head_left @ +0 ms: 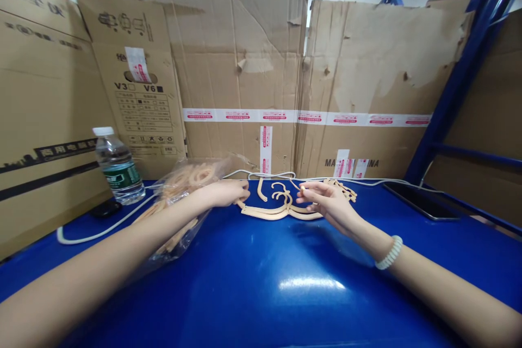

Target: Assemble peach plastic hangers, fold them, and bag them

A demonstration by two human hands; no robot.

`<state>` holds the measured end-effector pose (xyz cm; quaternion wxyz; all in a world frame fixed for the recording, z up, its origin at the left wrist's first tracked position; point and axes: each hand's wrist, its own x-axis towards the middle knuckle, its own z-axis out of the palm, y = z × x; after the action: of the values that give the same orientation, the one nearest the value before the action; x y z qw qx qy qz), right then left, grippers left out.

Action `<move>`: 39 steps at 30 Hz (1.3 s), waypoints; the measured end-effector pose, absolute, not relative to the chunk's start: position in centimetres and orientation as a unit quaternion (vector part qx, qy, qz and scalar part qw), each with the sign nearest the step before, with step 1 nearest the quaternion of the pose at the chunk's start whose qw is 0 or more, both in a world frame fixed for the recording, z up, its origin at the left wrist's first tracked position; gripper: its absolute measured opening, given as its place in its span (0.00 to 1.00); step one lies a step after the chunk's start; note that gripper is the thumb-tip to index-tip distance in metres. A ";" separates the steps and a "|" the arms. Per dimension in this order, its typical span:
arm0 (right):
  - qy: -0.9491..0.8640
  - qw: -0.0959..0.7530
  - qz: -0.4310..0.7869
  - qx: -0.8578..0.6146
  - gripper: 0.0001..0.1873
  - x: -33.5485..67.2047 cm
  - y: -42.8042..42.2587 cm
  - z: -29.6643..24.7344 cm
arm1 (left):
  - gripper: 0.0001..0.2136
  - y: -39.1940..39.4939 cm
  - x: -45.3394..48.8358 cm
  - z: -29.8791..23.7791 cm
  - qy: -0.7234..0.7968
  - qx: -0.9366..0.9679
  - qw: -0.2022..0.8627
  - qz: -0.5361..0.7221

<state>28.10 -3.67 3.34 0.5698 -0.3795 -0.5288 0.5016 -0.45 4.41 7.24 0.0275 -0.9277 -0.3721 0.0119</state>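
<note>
My left hand is closed with its fingers curled at the left end of the beige plastic folding hangers. A short beige end shows under its fingertips; most of what it grips is hidden. These hangers lie on the blue tabletop, their curved hooks pointing away from me. Over their right end, my right hand pinches a small beige hanger piece between thumb and fingertips. A loose curved beige piece rests behind the hangers. More beige pieces lie partly hidden behind my right hand.
Beneath my left forearm is a clear plastic bag of beige pieces. A water bottle and a small black object stand at left. A white cable runs along the back by cardboard. At right lies a dark tablet-like device.
</note>
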 end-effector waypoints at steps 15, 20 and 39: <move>-0.400 0.611 0.582 -0.357 0.19 26.2 -5.8 3.0 | 0.09 -8.2 6.0 5.9 -0.272 -0.822 -0.358 -0.351; -0.385 0.594 0.601 -0.371 0.26 26.1 -6.2 2.6 | 0.06 -8.3 6.4 3.0 -0.353 -0.675 -0.500 -0.413; -0.460 0.438 0.690 -0.347 0.14 25.0 -7.8 2.1 | 0.07 -7.5 6.2 1.3 -0.327 -0.595 -0.519 -0.519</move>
<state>24.96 -7.77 2.10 0.4384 -0.3472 -0.4601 0.6896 6.16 -7.54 1.30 -0.5185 -0.5953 -0.3274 -0.5192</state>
